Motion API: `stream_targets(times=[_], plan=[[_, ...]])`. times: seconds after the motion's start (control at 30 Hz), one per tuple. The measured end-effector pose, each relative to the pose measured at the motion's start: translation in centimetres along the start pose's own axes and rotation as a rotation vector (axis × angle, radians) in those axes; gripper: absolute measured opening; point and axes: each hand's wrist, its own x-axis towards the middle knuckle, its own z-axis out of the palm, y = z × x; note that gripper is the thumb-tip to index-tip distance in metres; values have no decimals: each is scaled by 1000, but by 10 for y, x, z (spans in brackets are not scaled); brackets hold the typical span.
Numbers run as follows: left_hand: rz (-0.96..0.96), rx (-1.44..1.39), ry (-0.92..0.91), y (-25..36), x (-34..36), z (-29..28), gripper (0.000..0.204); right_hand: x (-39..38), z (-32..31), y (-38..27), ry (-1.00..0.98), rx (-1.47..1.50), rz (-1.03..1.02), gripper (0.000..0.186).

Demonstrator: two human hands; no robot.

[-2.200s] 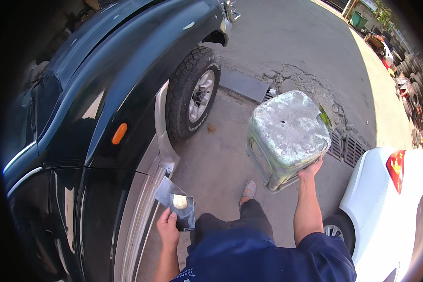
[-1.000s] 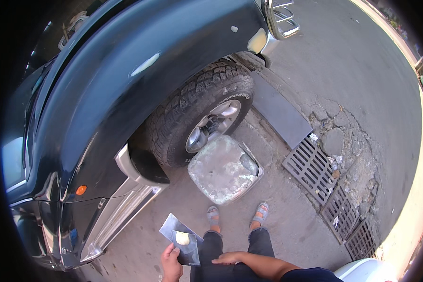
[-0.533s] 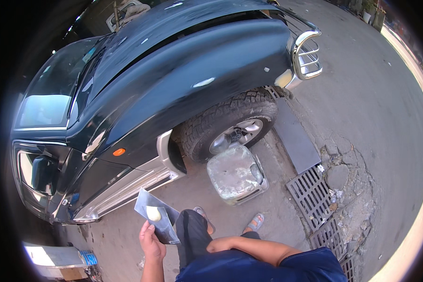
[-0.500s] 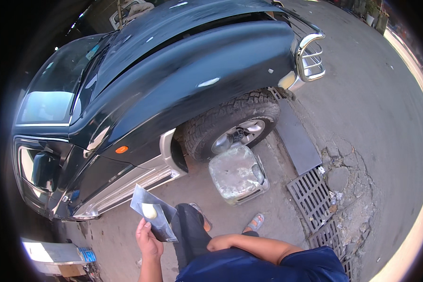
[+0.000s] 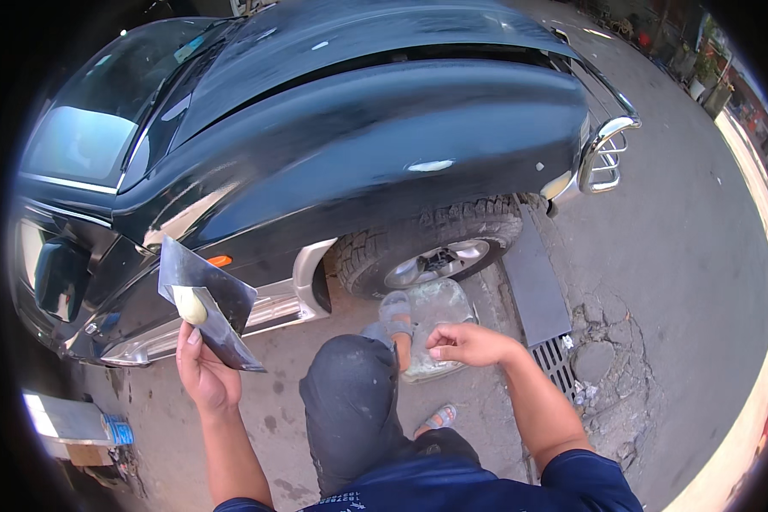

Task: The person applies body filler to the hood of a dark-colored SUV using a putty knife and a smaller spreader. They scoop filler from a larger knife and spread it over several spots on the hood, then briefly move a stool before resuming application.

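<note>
My left hand (image 5: 206, 371) is closed on two thin grey sheets, a paler one (image 5: 192, 266) and a darker one (image 5: 227, 307) lying across it. A cream blob of putty (image 5: 189, 305) sits on them near my fingertips. They are raised in front of the car's lower door area, apart from it. My right hand (image 5: 462, 344) hangs over a worn pale-green stool (image 5: 446, 309), its fingers curled in, with nothing seen in them. My sandalled left foot (image 5: 395, 314) is on the stool. Ahead is the car's dark blue front fender (image 5: 375, 145), bearing a whitish patch (image 5: 431, 165).
A front tyre (image 5: 367, 256) stands beyond the stool. To its right lie a flat metal plate (image 5: 533, 282), a drain grate (image 5: 555, 363) and cracked concrete (image 5: 623, 375). A chrome bumper guard (image 5: 608, 154) juts out at the car's front. A blue can (image 5: 118, 429) is at the lower left.
My left hand has lifted the sheets up and leftward. My right hand has left my lap and reached forward over the stool. My left foot has come up onto the stool.
</note>
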Motion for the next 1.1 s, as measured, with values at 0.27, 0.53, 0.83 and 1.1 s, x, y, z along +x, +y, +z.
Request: stream_targets(times=[0.27,0.53,0.83,1.1], plan=[[42,-50,43,-20,56,23,49,3,-138,-74,629,82,-127,16],[156,7,-71,-13,156,35,49,111,-259,-157,1360,-848,-757,20],[95,93,-73,7,376,134,49,252,-410,-240,1250,-1127,-23,72],[-133,-56,-78,70,450,131,47,266,-414,-253,967,-1148,383,76]])
